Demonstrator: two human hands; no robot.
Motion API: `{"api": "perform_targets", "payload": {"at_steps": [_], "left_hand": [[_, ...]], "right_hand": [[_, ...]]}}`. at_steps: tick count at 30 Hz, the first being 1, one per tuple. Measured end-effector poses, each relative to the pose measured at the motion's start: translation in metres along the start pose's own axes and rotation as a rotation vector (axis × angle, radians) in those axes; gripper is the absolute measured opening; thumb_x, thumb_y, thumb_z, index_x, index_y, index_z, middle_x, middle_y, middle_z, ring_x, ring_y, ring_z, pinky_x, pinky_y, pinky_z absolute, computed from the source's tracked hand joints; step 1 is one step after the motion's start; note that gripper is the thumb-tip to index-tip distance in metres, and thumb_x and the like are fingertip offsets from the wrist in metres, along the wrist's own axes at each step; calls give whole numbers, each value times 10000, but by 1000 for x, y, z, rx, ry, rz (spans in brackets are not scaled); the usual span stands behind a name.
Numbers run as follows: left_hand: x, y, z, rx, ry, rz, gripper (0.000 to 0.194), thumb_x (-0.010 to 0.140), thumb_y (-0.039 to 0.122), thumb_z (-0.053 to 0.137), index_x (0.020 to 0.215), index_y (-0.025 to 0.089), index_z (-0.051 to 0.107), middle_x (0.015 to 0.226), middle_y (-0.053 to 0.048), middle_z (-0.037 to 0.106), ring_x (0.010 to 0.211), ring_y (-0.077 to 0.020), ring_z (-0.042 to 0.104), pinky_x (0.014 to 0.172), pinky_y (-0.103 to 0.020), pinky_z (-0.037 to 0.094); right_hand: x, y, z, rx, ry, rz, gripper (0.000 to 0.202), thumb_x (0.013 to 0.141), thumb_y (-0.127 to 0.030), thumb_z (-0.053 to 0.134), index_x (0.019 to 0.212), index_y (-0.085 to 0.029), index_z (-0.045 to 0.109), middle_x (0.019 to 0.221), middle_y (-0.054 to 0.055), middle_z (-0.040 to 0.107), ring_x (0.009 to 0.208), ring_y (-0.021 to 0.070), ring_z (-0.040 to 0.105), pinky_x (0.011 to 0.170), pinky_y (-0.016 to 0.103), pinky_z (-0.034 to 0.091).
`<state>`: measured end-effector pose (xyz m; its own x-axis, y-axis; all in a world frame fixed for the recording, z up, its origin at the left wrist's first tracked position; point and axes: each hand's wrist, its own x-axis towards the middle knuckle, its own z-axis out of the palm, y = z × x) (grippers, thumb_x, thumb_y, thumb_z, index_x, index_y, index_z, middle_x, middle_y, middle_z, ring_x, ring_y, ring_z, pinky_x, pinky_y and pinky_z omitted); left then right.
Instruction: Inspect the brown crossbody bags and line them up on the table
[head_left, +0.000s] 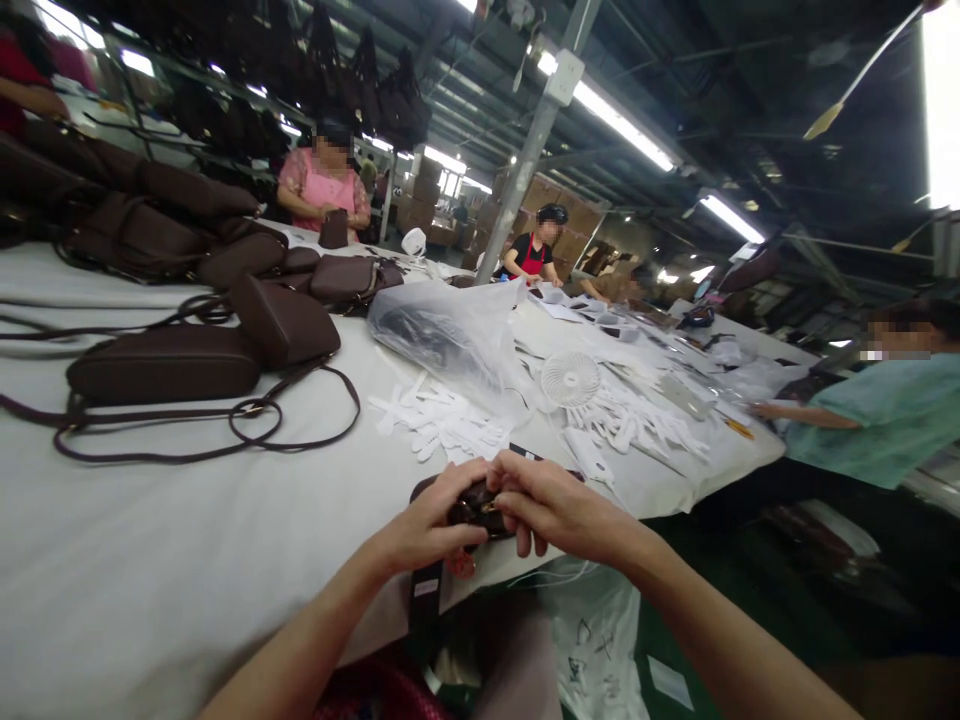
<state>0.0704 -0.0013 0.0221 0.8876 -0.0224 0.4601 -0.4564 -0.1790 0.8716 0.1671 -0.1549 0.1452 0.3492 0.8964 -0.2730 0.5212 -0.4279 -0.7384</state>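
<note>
Small dark brown bag (466, 510) directly under both hands, long axis seemingly crosswise between them: the person's left hand (431, 520) clasps its near-left side, right hand (534, 500), nearer the brass-toned hardware (490, 507), pinching there.

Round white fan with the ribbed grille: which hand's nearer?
Right. The right hand is on the wearer's side of the round white fan, slightly left of it; the left hand is farther left.

Two hands (431, 518); one white fan (571, 380), perhaps second farther back; heaped brown bags (165, 362), six-plus.
</note>
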Motion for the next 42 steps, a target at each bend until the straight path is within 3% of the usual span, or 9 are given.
{"api": "perform_targets", "payload": {"at_steps": [3, 7, 18, 26, 29, 32, 37, 39, 42], "left_hand": [[-8, -17, -9, -213, -85, 3, 649, 871, 434, 529, 1461, 209, 380, 1552, -87, 324, 1427, -324, 249, 1170, -485, 180], [-12, -21, -14, -304, -103, -41, 616, 887, 442, 501, 1456, 226, 402, 1573, -57, 291, 1457, -308, 183, 1190, -479, 95], [-1, 3, 12, -193, 211, -194, 442, 749, 182, 426, 1142, 191, 629, 1320, -64, 558, 1260, -257, 468, 1133, -399, 311], [-16, -5, 18, -116, 220, -60, 656, 685, 121, 542, 1330, 203, 464, 1325, -83, 519, 1220, -268, 491, 1048, -432, 419], [-15, -5, 23, -89, 274, -14, 514, 708, 104, 578, 1212, 194, 536, 1196, -68, 586, 1140, -245, 543, 1010, -394, 444], [-10, 1, 24, -56, 256, -28, 319, 781, 160, 596, 1098, 189, 576, 1080, -50, 630, 1039, -227, 580, 949, -363, 470], [-7, 8, 27, -9, 248, -13, 373, 820, 265, 643, 1176, 216, 542, 1169, -67, 616, 1081, -240, 573, 970, -363, 461], [-8, 2, 32, 7, 281, 35, 324, 849, 286, 608, 1166, 234, 563, 1191, -73, 610, 1122, -251, 564, 994, -374, 458], [-8, -15, 37, 55, 421, 67, 237, 863, 304, 572, 1092, 263, 617, 1196, -74, 619, 1143, -268, 572, 1012, -399, 469]], "right_hand": [[3, 9, 10, 102, 45, -14, 68, 900, -266, 458, 867, -214, 428, 634, -61, 557, 502, 99, 618, 473, 199, 510], [4, 16, 17, 31, 117, -86, 77, 915, -272, 452, 867, -214, 436, 670, -47, 571, 543, 111, 641, 547, 229, 529], [4, 3, 34, -264, 147, -280, 135, 862, -93, 406, 817, -213, 448, 658, -36, 549, 551, 103, 570, 568, 214, 439], [12, -6, 56, -345, 226, -221, 133, 855, -84, 417, 824, -213, 414, 606, -39, 536, 547, 128, 543, 534, 221, 379], [6, -16, 58, -367, 161, -214, 116, 878, -100, 425, 894, -201, 479, 615, -47, 542, 551, 121, 535, 554, 223, 382], [-6, -21, 37, -413, 170, -196, 113, 910, -204, 499, 999, -206, 569, 626, -49, 566, 569, 122, 548, 591, 232, 406], [-17, 5, 13, -794, 398, -286, 326, 836, -321, 663, 1139, -207, 627, 1045, 93, 651, 949, 239, 604, 824, 364, 475], [-14, 23, 26, -858, 370, -371, 360, 882, -277, 608, 1234, -202, 586, 1078, 101, 663, 949, 230, 616, 819, 359, 497], [-1, 46, 52, -949, 575, -501, 361, 952, -181, 448, 1299, -117, 526, 1155, 162, 660, 1039, 269, 604, 892, 423, 486]]}}
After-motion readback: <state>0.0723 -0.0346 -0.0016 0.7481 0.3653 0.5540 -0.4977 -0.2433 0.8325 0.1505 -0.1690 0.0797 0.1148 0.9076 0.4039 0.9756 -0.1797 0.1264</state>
